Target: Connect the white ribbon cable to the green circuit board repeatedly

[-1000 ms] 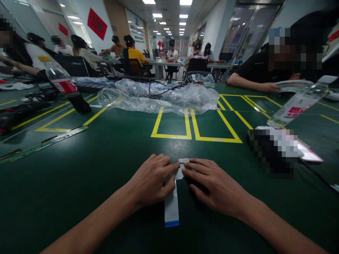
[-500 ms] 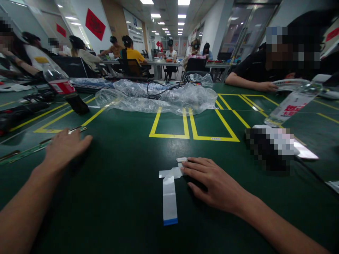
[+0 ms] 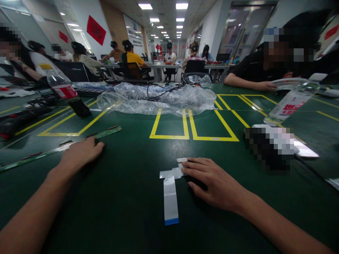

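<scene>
My left hand (image 3: 81, 152) is closed over a long, narrow green circuit board (image 3: 108, 132), whose ends stick out on both sides; the fingertips are partly hidden. Dark connectors sit along the board's edge. On the table in front of me lies a white flat ribbon cable (image 3: 171, 199), bent near its top, with a blue strip at the near end and a small connector (image 3: 182, 160) at the far end. My right hand (image 3: 212, 181) rests flat, fingers stretched out and together, their tips touching the cable just below that connector.
Clear plastic wrap (image 3: 159, 98) with black cables lies across the green table (image 3: 119, 211). A cola bottle (image 3: 62, 88) stands left, a clear bottle (image 3: 291, 104) right, beside a partly blurred dark-and-white object (image 3: 270, 148). A co-worker's arm (image 3: 246, 83) rests at the far right.
My left hand has moved right and the circuit board has slid right with it, so more of the board shows. My right hand and the ribbon cable have stayed in place.
</scene>
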`<action>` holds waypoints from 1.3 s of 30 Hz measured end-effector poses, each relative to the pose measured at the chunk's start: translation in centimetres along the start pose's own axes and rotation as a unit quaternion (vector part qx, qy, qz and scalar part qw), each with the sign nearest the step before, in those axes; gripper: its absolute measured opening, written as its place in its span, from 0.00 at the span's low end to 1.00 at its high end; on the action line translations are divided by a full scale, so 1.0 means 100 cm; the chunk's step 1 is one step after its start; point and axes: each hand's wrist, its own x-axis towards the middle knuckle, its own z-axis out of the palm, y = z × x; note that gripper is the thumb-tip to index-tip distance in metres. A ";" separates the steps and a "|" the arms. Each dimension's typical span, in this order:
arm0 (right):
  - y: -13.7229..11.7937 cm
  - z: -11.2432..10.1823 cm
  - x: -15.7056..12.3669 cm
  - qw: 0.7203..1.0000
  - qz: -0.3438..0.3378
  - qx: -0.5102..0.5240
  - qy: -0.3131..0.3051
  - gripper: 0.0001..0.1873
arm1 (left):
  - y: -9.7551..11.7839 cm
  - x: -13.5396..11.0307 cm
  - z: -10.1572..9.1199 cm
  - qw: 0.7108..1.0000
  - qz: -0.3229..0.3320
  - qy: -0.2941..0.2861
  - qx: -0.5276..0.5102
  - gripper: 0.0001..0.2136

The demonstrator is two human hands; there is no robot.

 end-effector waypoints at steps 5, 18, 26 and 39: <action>0.001 0.001 0.000 1.000 -0.002 0.012 0.006 0.26 | 0.090 -0.006 0.008 0.997 -0.005 -0.048 0.057 0.27; -0.005 0.001 0.005 1.000 -0.023 -0.007 0.016 0.23 | 0.204 -0.053 0.024 0.959 0.272 -0.073 -0.029 0.26; -0.003 0.003 0.005 1.000 -0.027 -0.010 0.009 0.25 | 0.196 -0.051 0.025 0.933 0.326 -0.112 -0.105 0.28; -0.002 0.007 0.005 0.999 -0.027 -0.028 -0.003 0.27 | 0.192 -0.050 0.027 0.922 0.326 -0.128 -0.165 0.25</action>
